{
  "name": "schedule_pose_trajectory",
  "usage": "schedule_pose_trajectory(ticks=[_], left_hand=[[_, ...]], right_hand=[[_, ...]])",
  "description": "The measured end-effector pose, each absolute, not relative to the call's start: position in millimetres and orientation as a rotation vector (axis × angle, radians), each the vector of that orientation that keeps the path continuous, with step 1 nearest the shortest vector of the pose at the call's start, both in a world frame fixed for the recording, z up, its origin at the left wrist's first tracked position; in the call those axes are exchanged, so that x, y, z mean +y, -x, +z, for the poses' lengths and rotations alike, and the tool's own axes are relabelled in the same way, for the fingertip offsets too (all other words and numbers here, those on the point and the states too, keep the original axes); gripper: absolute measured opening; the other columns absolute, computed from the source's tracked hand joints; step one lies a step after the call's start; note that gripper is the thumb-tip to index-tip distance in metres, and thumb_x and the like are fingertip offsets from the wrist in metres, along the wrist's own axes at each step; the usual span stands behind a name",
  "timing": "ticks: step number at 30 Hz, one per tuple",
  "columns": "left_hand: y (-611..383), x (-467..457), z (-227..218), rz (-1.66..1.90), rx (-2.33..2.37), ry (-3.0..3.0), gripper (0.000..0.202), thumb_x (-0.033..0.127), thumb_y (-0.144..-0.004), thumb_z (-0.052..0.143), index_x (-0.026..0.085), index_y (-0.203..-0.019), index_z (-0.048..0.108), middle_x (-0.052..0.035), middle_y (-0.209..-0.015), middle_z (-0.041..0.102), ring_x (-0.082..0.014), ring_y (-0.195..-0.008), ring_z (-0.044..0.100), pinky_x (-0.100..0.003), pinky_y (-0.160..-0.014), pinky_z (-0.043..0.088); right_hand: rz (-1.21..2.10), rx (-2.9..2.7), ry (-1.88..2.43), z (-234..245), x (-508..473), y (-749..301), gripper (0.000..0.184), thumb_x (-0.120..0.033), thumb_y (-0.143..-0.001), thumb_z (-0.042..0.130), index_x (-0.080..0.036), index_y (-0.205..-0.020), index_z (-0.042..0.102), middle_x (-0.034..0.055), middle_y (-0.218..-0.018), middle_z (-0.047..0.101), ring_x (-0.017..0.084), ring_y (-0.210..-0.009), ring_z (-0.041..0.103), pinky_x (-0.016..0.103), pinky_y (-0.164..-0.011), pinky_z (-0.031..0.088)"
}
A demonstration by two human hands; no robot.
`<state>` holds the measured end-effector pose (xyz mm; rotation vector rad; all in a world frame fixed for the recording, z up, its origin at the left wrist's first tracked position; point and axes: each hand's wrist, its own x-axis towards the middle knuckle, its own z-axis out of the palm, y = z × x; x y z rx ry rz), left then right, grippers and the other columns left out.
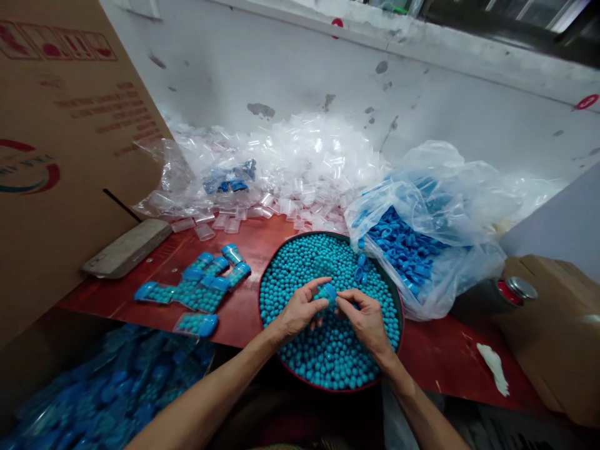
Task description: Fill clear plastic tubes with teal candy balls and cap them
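Over a round tub [402,312] full of turquoise balls [323,350], my left hand [300,310] grips a small clear container with a blue cap [328,292] between thumb and fingers. My right hand [368,320] is closed in a pinch at the right edge of that blue cap, its fingertips touching it. The container's lower part is mostly hidden by my fingers. A few loose blue caps [360,269] lie on the balls just beyond my right hand. Several capped containers filled with balls [201,294] lie on the red table to the left.
Clear empty containers [304,181] are heaped along the wall. An open plastic bag of blue caps [403,244] leans by the tub. A grey device with an antenna [129,249] and a large carton [70,156] stand left. Filled containers [117,381] lie below the table [435,356].
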<state>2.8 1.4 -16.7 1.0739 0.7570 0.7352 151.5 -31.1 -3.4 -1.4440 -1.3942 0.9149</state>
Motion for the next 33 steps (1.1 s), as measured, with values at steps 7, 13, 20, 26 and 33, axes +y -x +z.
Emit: schedule_pose_trajectory(ticks=[7, 13, 20, 26, 33], left_hand=[[-3.9, -0.5, -14.1, 0.803, 0.823, -1.093, 0.033, 0.028, -0.07, 0.056, 0.018, -0.101, 0.046, 0.006, -0.065, 0.049, -0.0003, -0.033, 0.039, -0.012, -0.03, 0.029], [-0.8, 2.3, -15.3, 0.793, 0.759, -1.053, 0.041, 0.034, -0.072, 0.053, 0.02, -0.108, 0.038, 0.0038, -0.067, 0.052, -0.0066, -0.038, 0.05, -0.016, -0.033, 0.036], [-1.8, -0.2, -16.2, 0.695, 0.754, -1.175, 0.04, 0.032, -0.073, 0.053, 0.021, -0.109, 0.037, 0.004, -0.068, 0.052, -0.0049, -0.038, 0.047, -0.016, -0.036, 0.036], [-5.2, -7.6, -12.7, 0.884, 0.802, -1.208, 0.047, 0.024, -0.073, 0.052, 0.022, -0.119, 0.039, -0.0028, -0.098, 0.055, -0.011, -0.072, 0.054, -0.022, -0.065, 0.044], [-11.3, -17.0, -2.3, 0.899, 0.74, -1.181, 0.037, 0.028, -0.073, 0.052, 0.015, -0.107, 0.043, -0.0015, -0.085, 0.054, -0.0127, -0.077, 0.05, -0.024, -0.072, 0.039]], right_hand=[[0.937, -1.562, 1.414, -0.9, -30.9, -150.6, 0.015, -0.029, -0.074, 0.052, -0.017, -0.072, 0.061, -0.0005, -0.06, 0.058, 0.011, -0.055, 0.053, 0.023, -0.056, 0.045], [1.514, -1.229, 1.142, 11.0, -24.8, -162.3, 0.031, -0.029, -0.072, 0.056, -0.02, -0.101, 0.051, 0.0018, -0.09, 0.057, 0.015, -0.079, 0.058, 0.028, -0.062, 0.052], [1.313, -1.028, 1.374, 5.1, -10.4, -161.1, 0.045, -0.036, -0.067, 0.06, -0.016, -0.105, 0.046, 0.002, -0.077, 0.06, 0.013, -0.048, 0.057, 0.028, -0.041, 0.049], [0.752, -1.826, 1.469, -1.4, -35.2, -140.9, 0.056, -0.037, -0.072, 0.054, -0.014, -0.121, 0.04, 0.0142, -0.115, 0.05, 0.026, -0.103, 0.05, 0.04, -0.084, 0.043], [0.485, -1.931, 1.556, 0.1, -47.9, -129.6, 0.064, -0.028, -0.063, 0.059, -0.014, -0.12, 0.033, 0.0104, -0.102, 0.051, 0.022, -0.083, 0.056, 0.036, -0.069, 0.048]])
